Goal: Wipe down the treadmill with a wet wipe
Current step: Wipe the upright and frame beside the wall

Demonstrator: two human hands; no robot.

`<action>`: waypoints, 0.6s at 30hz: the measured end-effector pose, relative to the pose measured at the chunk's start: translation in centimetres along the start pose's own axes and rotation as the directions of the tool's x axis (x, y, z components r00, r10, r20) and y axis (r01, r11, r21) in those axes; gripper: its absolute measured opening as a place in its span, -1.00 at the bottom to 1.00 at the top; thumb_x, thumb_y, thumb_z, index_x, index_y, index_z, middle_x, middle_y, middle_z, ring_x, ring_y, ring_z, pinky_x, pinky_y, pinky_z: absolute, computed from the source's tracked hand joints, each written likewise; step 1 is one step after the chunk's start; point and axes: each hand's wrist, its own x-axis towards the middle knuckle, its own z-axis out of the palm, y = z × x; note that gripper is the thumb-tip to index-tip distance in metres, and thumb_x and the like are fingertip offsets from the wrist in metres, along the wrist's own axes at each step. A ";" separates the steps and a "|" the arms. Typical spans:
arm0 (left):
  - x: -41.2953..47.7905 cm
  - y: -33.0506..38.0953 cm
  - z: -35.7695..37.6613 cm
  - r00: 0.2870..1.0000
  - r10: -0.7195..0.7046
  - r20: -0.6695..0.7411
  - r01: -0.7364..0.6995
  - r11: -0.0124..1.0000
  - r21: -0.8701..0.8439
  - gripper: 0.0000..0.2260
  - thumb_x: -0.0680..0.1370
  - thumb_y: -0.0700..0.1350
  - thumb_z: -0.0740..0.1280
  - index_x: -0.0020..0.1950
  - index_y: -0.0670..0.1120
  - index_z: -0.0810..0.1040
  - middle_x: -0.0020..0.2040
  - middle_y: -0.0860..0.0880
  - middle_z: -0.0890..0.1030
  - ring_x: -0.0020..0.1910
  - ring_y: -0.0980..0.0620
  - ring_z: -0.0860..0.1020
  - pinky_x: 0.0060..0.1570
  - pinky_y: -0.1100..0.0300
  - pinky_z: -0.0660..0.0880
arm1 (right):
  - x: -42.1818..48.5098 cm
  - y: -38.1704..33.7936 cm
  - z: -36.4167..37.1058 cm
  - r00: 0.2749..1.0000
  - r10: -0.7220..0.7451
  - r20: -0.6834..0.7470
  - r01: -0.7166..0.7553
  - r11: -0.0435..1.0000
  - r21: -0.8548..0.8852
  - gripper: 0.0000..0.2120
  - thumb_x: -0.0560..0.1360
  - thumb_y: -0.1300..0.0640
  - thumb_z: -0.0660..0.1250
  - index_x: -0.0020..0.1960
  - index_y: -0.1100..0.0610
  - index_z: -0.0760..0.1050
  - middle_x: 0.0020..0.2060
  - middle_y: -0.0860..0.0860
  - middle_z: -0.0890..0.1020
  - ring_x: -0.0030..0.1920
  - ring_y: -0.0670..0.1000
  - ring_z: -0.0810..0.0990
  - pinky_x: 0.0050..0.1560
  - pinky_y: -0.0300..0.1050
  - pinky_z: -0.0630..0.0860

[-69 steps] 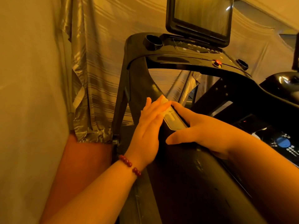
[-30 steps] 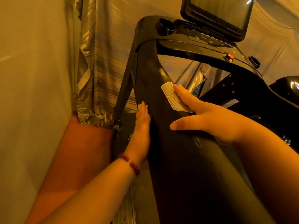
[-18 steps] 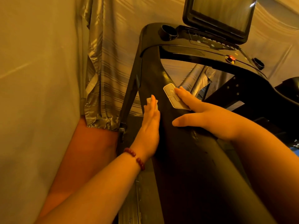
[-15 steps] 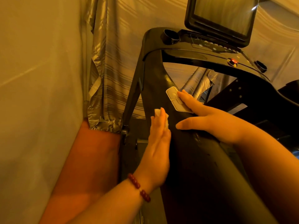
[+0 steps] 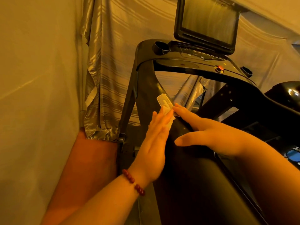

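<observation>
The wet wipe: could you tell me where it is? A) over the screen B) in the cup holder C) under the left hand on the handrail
C: the white wet wipe peeks out from under the flat left hand, which presses it against the black handrail.

Exercise room, treadmill (image 5: 181, 184), striped curtain (image 5: 110, 75)

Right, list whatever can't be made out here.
Head view:
wet wipe, mostly covered by the left hand.
silver pad, lower end under the wipe and right hand; markings blurred.
console labels, too small.
screen, top cut by the frame edge.
</observation>
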 end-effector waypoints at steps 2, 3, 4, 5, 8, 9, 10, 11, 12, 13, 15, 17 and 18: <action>-0.7 0.8 -0.5 0.993 0.105 0.058 -0.106 0.994 0.016 -0.70 0.66 0.04 -0.03 0.36 0.35 0.15 0.41 0.45 0.01 0.45 0.40 -0.18 0.48 0.33 -0.13 | -0.7 -0.4 0.2 1.000 0.007 0.018 -0.007 1.000 0.013 -0.07 0.15 -0.31 0.44 0.26 -0.60 -0.14 0.43 -0.48 -0.01 0.37 -0.15 0.35 0.28 -0.05 0.48; -0.2 1.4 -1.1 0.991 0.104 0.081 -0.110 0.991 0.081 -0.68 0.68 -0.04 -0.02 0.39 0.29 0.15 0.44 0.38 0.00 0.48 0.30 -0.19 0.52 0.17 -0.12 | -1.0 -0.7 0.3 1.000 0.005 0.023 -0.006 1.000 0.026 -0.09 0.19 -0.27 0.47 0.26 -0.61 -0.11 0.44 -0.45 0.05 0.29 -0.17 0.45 0.19 -0.10 0.55; 0.6 1.8 -1.4 0.990 0.116 0.079 -0.129 0.974 0.185 -0.65 0.69 -0.12 0.00 0.43 0.20 0.14 0.48 0.27 -0.01 0.50 0.19 -0.21 0.52 0.02 -0.12 | -1.2 -0.9 0.5 1.000 -0.005 0.025 0.004 0.999 0.051 -0.12 0.23 -0.22 0.50 0.24 -0.61 -0.06 0.42 -0.41 0.15 0.20 -0.18 0.53 0.11 -0.15 0.58; 1.1 1.9 -1.3 0.990 0.120 0.080 -0.138 0.953 0.271 -0.64 0.69 -0.18 0.00 0.45 0.12 0.13 0.51 0.17 -0.02 0.51 0.09 -0.21 0.51 -0.07 -0.13 | -1.5 -0.9 0.6 1.000 -0.014 0.022 0.012 0.997 0.081 -0.14 0.26 -0.17 0.53 0.22 -0.61 -0.04 0.36 -0.36 0.28 0.11 -0.20 0.58 0.03 -0.21 0.60; 0.4 2.3 -0.7 0.991 0.124 0.052 -0.132 0.969 0.207 -0.69 0.70 -0.11 -0.03 0.37 0.24 0.12 0.45 0.27 -0.03 0.50 0.17 -0.21 0.52 0.04 -0.18 | -2.3 -0.9 1.0 1.000 -0.013 0.006 0.013 0.993 0.116 -0.01 0.26 -0.13 0.55 0.35 -0.52 -0.11 0.18 -0.33 0.43 0.00 -0.21 0.63 -0.09 -0.26 0.59; -0.2 1.8 0.1 0.995 0.093 0.032 -0.097 0.981 0.169 -0.70 0.70 -0.07 -0.02 0.34 0.30 0.11 0.45 0.31 -0.02 0.50 0.22 -0.20 0.50 0.15 -0.17 | -2.5 -0.7 1.1 1.000 0.005 0.001 -0.005 0.994 0.113 0.04 0.23 -0.16 0.56 0.38 -0.50 -0.13 0.18 -0.29 0.46 0.00 -0.20 0.64 -0.08 -0.25 0.60; -0.4 1.7 0.7 1.000 -0.010 0.014 0.008 0.993 0.119 -0.70 0.69 -0.04 0.02 0.34 0.31 0.11 0.50 0.25 0.02 0.52 0.19 -0.15 0.48 0.19 -0.11 | -2.9 -0.7 1.3 1.000 0.026 -0.006 -0.025 0.994 0.109 0.08 0.18 -0.20 0.57 0.39 -0.49 -0.14 0.21 -0.26 0.47 0.01 -0.17 0.64 -0.05 -0.23 0.60; 0.0 0.9 0.9 0.995 -0.087 -0.038 0.091 0.988 0.124 -0.67 0.67 -0.02 0.07 0.40 0.26 0.12 0.54 0.09 0.08 0.54 0.07 -0.05 0.46 0.15 -0.02 | -3.2 -0.6 1.5 0.999 0.043 -0.014 -0.041 0.993 0.112 0.13 0.13 -0.24 0.56 0.43 -0.47 -0.16 0.26 -0.22 0.47 0.04 -0.15 0.64 0.01 -0.19 0.61; 0.2 -0.1 0.4 0.991 -0.121 -0.056 0.127 0.985 0.119 -0.63 0.66 -0.01 0.10 0.46 0.17 0.16 0.51 -0.05 0.17 0.51 -0.01 0.08 0.44 0.09 0.07 | -3.5 -0.6 1.6 0.998 0.063 -0.025 -0.059 0.991 0.122 0.17 0.11 -0.26 0.53 0.45 -0.44 -0.20 0.29 -0.20 0.45 0.06 -0.13 0.63 0.05 -0.15 0.60; 0.7 -0.6 0.2 0.980 -0.194 -0.032 0.197 0.975 0.105 -0.61 0.67 -0.02 0.10 0.50 0.09 0.19 0.45 -0.10 0.23 0.47 -0.03 0.17 0.41 0.05 0.11 | -3.7 -0.4 1.8 0.996 0.078 -0.034 -0.073 0.989 0.132 0.19 0.10 -0.26 0.51 0.46 -0.42 -0.23 0.29 -0.19 0.44 0.06 -0.12 0.63 0.07 -0.13 0.60; 2.6 -0.3 0.0 0.956 -0.293 -0.001 0.291 0.949 0.124 -0.61 0.69 -0.11 0.02 0.54 0.01 0.16 0.50 -0.06 0.17 0.49 -0.04 0.08 0.45 0.01 -0.04 | -4.3 -0.4 2.1 0.996 0.087 -0.036 -0.080 0.983 0.167 0.23 0.10 -0.23 0.53 0.47 -0.39 -0.27 0.24 -0.20 0.46 0.04 -0.11 0.65 0.06 -0.10 0.61; 3.0 1.0 -0.2 0.988 -0.123 0.091 0.081 0.927 0.367 -0.60 0.69 -0.17 -0.02 0.54 -0.04 0.14 0.55 0.03 0.06 0.54 -0.02 -0.09 0.50 -0.02 -0.20 | -4.8 -0.5 2.3 0.994 0.105 -0.044 -0.095 0.978 0.186 0.26 0.07 -0.24 0.55 0.48 -0.38 -0.27 0.18 -0.23 0.49 0.03 -0.11 0.65 0.06 -0.09 0.62; 2.4 1.8 -0.4 0.992 -0.028 0.119 -0.026 0.905 0.426 -0.61 0.69 -0.16 -0.02 0.53 -0.05 0.17 0.54 0.06 0.08 0.53 0.01 -0.13 0.51 -0.02 -0.20 | -5.0 -0.6 2.4 0.992 0.114 -0.046 -0.103 0.976 0.190 0.27 0.08 -0.23 0.55 0.48 -0.36 -0.28 0.14 -0.25 0.50 0.02 -0.12 0.66 0.04 -0.10 0.62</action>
